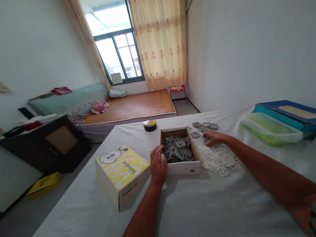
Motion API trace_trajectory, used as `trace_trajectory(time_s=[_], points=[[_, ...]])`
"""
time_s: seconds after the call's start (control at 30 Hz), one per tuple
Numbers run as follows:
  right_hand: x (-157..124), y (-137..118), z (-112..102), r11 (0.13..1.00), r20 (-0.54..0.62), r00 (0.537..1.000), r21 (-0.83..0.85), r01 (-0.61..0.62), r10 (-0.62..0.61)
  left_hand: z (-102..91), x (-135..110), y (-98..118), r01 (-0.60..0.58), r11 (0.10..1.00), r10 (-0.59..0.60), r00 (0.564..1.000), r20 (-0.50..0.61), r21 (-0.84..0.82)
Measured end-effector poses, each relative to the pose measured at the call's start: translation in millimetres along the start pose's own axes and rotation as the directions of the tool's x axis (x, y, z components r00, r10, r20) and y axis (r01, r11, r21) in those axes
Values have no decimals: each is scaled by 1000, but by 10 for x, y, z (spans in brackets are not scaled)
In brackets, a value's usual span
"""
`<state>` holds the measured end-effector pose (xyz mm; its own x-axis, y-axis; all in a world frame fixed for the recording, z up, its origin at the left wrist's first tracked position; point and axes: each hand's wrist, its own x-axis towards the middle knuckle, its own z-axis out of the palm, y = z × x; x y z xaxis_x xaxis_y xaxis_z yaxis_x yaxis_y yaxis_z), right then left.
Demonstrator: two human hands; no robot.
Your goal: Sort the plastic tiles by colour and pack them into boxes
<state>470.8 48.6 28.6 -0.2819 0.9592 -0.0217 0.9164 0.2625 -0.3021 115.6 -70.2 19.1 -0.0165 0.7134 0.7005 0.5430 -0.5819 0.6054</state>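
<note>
An open cardboard box [193,148] stands on the white-covered table, filled with grey toothed plastic pieces [177,150]. My left hand [158,165] is at its left wall, fingers closed over the rim. To the right of the box, my right hand [213,138] is closed, fingertips down on a grey toothed piece [205,139]. More grey gear-like pieces [209,126] lie just beyond that hand. Below it spreads a pile of white, flat, frame-like pieces [218,159], partly under my forearm.
A yellow-and-white box lid [123,168] sits left of the box. Behind is a round black-and-yellow tin [149,125]. At the right are a clear plastic tub [273,126] with green contents and a blue box [296,111]. A bed [135,104] stands past the table.
</note>
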Motion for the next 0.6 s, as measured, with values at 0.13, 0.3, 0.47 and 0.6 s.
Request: trace_trajectory(time_s=[0.13, 0.3, 0.47, 0.6], points=[[-53, 38, -33, 996, -69, 994, 35, -84, 86, 5, -3, 7, 8, 1000, -8, 1000, -5, -10], [-147, -475, -209, 940, -295, 955, 336, 67, 38, 12, -1, 2, 17, 1000, -17, 1000, 2, -15], [-106, -1232, -356, 819, -368, 883, 381, 428, -291, -4, -4, 27, 32, 999, -32, 999, 6, -18], [202, -1003, -371, 914, -445, 851, 148, 378, -280, -6, -16, 25, 38, 999, -38, 999, 12, -13]])
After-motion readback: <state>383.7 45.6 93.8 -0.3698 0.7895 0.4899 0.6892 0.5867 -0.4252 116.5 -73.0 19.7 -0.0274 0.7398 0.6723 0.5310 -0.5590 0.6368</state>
